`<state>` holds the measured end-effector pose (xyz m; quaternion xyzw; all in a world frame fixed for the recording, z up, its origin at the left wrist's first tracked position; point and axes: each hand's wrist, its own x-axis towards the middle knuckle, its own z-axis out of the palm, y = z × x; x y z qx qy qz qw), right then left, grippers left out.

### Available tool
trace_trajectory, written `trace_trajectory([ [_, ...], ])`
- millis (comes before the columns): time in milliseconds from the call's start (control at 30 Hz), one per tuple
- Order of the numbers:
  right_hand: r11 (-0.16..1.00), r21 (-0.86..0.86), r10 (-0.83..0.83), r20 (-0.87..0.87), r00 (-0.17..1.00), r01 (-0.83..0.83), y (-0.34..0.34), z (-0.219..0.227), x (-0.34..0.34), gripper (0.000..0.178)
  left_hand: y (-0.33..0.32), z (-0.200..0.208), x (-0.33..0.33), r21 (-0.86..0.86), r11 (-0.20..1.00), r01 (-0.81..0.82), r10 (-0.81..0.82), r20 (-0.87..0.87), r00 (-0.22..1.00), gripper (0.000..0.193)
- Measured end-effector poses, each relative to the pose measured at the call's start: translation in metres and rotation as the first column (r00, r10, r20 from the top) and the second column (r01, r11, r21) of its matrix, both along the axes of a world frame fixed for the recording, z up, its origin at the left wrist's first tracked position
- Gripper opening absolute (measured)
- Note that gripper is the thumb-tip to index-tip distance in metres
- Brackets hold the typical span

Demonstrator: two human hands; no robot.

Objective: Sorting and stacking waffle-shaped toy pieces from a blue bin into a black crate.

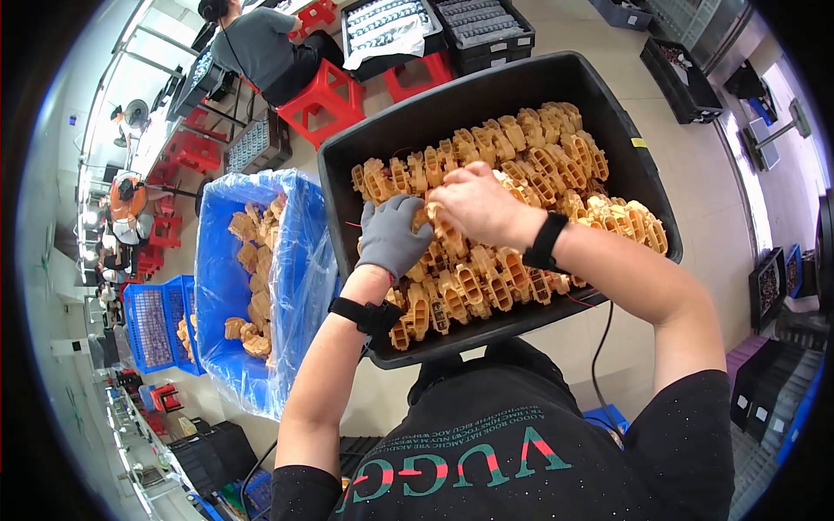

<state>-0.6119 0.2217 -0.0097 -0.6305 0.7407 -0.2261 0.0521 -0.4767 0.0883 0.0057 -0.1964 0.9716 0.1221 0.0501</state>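
In front of me a large black tub (638,165) holds rows of tan ribbed plastic parts (486,282), many standing on edge side by side. My left hand (393,233), in a grey glove, lies over the parts at the tub's left side, thumb apart from the other fingers. Just right of it, my bare right hand (486,207) has its fingers bent around a tan plastic part (434,211) above the middle rows. The right palm hides most of that part. Both wrists wear black bands.
A blue bin (213,273) lined with clear plastic, with loose tan parts inside, adjoins the tub's left. Beyond it is a blue crate (152,326). Red stools (326,100), black trays (482,35) and a seated person (269,52) are at the far side. Another black crate (682,82) lies far right.
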Motion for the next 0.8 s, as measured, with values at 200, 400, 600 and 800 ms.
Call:
trace_trajectory([
  [200, 0.999, 0.032, 0.009, -0.172, 0.985, -0.004, -0.011, -0.006, 0.004, 0.018, 0.018, 0.005, 0.007, -0.068, 0.997, -0.027, 0.026, -0.027, 0.999, 0.041],
  [400, 0.991, 0.131, -0.025, -0.036, 0.999, 0.030, -0.014, 0.003, 0.001, 0.021, 0.024, 0.004, 0.007, -0.063, 0.998, -0.003, -0.006, -0.135, 0.991, 0.060],
  [600, 0.986, -0.023, -0.165, 0.066, 0.984, 0.167, 0.013, 0.038, -0.051, 0.035, 0.024, 0.009, 0.002, -0.024, 0.999, -0.021, 0.019, -0.089, 0.996, 0.057],
  [800, 0.817, 0.577, -0.214, 0.311, 0.926, -0.006, 0.055, 0.030, -0.051, 0.076, 0.021, -0.002, -0.005, -0.053, 0.999, -0.003, -0.003, -0.131, 0.991, 0.046],
])
